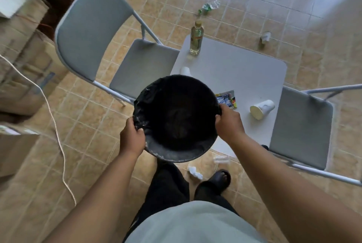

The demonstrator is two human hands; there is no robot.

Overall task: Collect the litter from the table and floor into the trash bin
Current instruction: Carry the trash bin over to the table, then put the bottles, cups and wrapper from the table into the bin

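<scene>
Both hands, left hand and right hand, grip the rim of the black trash bin, which is up over the surface, hides part of a white cup and a wrapper, and is too dark inside to see.

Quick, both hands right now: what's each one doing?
Left hand: gripping the rim of the trash bin on its left side.
Right hand: gripping the bin's rim on the right side.
</scene>
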